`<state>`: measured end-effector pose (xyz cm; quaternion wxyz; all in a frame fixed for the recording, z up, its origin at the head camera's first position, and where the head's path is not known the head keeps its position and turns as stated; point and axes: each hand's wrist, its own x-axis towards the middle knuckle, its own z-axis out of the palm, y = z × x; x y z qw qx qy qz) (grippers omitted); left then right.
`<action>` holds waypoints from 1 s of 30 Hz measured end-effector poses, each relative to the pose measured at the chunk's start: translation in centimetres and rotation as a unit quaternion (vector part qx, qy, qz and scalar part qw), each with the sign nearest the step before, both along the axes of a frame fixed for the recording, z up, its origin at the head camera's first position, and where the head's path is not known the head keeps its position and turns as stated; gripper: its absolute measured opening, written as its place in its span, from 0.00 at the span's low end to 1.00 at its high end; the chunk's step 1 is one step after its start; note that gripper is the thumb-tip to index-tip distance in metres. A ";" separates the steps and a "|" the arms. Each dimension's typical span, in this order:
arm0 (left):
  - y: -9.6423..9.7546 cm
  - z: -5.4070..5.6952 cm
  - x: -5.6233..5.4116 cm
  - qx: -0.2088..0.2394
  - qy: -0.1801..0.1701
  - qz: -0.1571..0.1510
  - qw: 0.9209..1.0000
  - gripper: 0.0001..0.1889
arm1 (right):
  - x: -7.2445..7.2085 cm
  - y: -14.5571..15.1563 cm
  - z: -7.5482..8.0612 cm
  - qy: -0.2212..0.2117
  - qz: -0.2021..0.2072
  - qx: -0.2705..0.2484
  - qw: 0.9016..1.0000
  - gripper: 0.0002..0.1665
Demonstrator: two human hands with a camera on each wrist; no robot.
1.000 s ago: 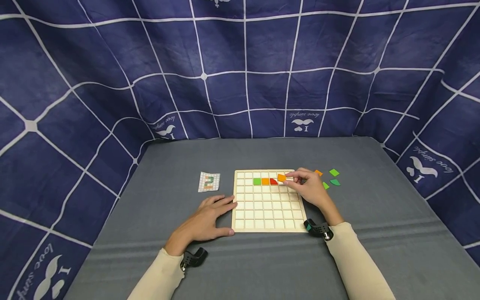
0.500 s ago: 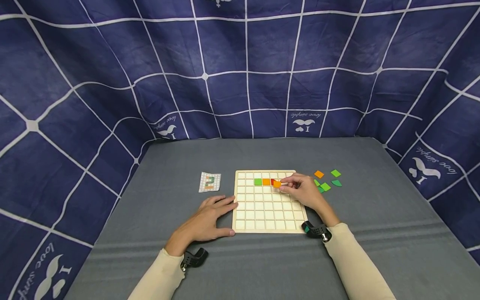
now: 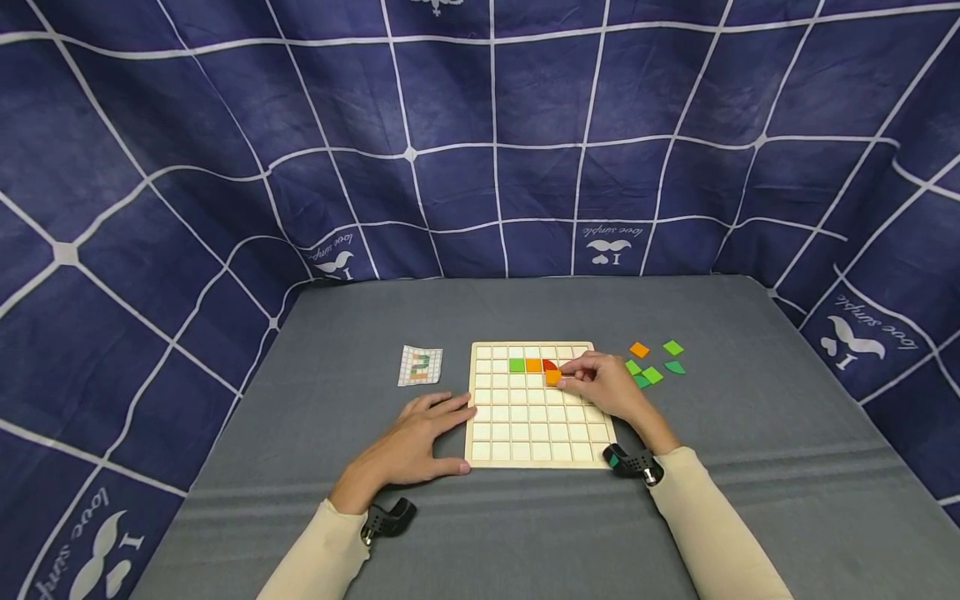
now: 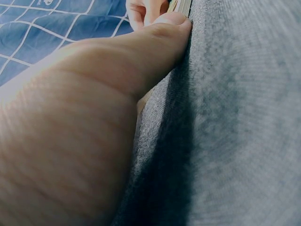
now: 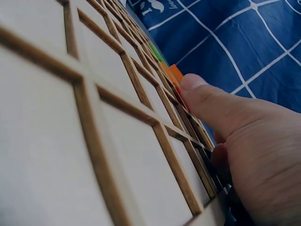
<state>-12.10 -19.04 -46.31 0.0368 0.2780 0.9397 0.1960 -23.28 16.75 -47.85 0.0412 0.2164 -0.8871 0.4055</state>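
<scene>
In the head view a pale wooden grid board [image 3: 519,432] lies on the grey table. One row near its far side holds a green square tile [image 3: 517,365], an orange square tile [image 3: 533,365] and a red quarter-round tile [image 3: 550,364]. My right hand [image 3: 609,385] pinches another orange square tile [image 3: 553,378] between thumb and fingers, right at the cell on the near side of the red one. In the right wrist view that orange tile [image 5: 176,73] shows beyond the thumb. My left hand [image 3: 420,437] lies with fingers spread, fingertips and thumb at the board's left edge.
A small printed card [image 3: 420,366] with a coloured pattern on a grid lies left of the board. To the right are loose tiles: an orange square [image 3: 639,350], several green squares [image 3: 673,347] and a dark green quarter-round [image 3: 675,367]. A blue curtain [image 3: 465,183] hangs behind.
My right hand has carried the orange tile left and towards me, from right of the red tile to just below it. The left hand has stayed at the board's edge.
</scene>
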 end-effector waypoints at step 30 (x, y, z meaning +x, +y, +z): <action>0.0 -0.3 -0.1 0.003 0.009 -0.004 1.000 0.44 | 0.2 -0.1 0.8 -0.028 0.002 0.029 0.999 0.15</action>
